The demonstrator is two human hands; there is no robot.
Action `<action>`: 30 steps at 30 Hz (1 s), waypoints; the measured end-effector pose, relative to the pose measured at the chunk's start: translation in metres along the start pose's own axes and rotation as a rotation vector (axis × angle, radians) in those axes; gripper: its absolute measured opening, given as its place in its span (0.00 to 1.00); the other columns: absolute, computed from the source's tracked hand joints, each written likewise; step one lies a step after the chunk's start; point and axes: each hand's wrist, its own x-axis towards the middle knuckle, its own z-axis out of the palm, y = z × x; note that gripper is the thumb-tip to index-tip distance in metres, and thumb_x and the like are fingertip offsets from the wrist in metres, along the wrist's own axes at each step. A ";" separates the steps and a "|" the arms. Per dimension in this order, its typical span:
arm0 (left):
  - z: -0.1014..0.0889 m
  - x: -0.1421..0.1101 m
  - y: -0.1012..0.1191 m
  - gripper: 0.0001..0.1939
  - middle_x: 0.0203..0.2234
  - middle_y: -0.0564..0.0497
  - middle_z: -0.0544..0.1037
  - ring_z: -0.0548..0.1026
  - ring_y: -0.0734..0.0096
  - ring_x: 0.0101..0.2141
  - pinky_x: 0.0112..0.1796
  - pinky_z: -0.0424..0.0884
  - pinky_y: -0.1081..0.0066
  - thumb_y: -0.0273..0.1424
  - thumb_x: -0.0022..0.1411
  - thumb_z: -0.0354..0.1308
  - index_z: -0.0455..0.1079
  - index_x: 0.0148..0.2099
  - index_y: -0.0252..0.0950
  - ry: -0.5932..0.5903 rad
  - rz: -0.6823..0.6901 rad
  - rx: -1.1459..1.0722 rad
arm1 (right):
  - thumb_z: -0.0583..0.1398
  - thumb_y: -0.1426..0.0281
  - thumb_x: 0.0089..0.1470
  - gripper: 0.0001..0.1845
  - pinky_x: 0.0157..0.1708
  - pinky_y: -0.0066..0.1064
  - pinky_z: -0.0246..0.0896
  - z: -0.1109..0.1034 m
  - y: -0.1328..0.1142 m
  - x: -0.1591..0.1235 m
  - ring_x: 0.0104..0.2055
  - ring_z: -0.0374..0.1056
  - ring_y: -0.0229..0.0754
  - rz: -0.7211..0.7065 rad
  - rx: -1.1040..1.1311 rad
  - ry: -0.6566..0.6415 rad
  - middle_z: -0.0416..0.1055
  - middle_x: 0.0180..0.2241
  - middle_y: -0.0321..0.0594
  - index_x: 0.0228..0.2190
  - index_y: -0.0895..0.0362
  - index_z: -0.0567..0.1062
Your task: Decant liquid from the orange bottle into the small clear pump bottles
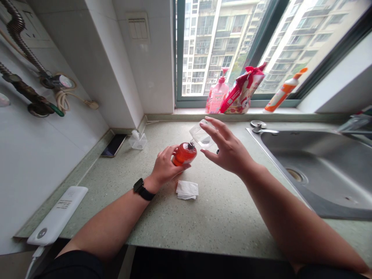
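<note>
My left hand [167, 164] wraps around a bottle of orange-red liquid [184, 154], holding it tilted above the counter. Its dark neck is uncapped and points up and to the right. Between the thumb and fingers of my right hand [228, 145] is a clear plastic bottle [201, 136], tipped so that its narrow neck meets the red bottle's mouth. Whether liquid flows between them I cannot tell. Just below both hands lies a folded white tissue [187, 190]. A small dark object [217, 151], partly hidden, sits behind my right thumb.
A clear container with a white pump top [137, 140] and a phone [114, 145] are at the back left. A white power bank [58, 215] lies front left. The steel sink [325, 166] is on the right. A pink pump bottle [217, 93], red bag [243, 91] and orange-white bottle [283, 93] line the windowsill.
</note>
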 end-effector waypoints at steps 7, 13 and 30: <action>0.000 0.000 0.004 0.38 0.53 0.44 0.83 0.83 0.53 0.49 0.52 0.79 0.53 0.46 0.56 0.79 0.70 0.63 0.42 -0.002 -0.009 -0.018 | 0.65 0.73 0.62 0.53 0.67 0.64 0.68 0.000 -0.002 0.002 0.73 0.62 0.65 0.000 -0.004 -0.015 0.57 0.75 0.47 0.77 0.37 0.46; 0.000 -0.001 0.004 0.36 0.52 0.44 0.84 0.84 0.54 0.48 0.52 0.79 0.53 0.46 0.56 0.79 0.70 0.61 0.42 0.001 -0.018 -0.046 | 0.64 0.73 0.63 0.52 0.67 0.63 0.69 0.000 -0.005 0.005 0.73 0.62 0.64 -0.020 -0.007 -0.005 0.58 0.75 0.48 0.77 0.39 0.46; 0.003 -0.002 0.003 0.34 0.55 0.44 0.82 0.83 0.53 0.51 0.52 0.81 0.53 0.42 0.57 0.78 0.69 0.60 0.43 -0.002 -0.047 -0.133 | 0.64 0.73 0.64 0.50 0.67 0.64 0.69 0.005 -0.013 0.008 0.73 0.63 0.64 -0.040 0.007 0.018 0.59 0.74 0.48 0.77 0.39 0.48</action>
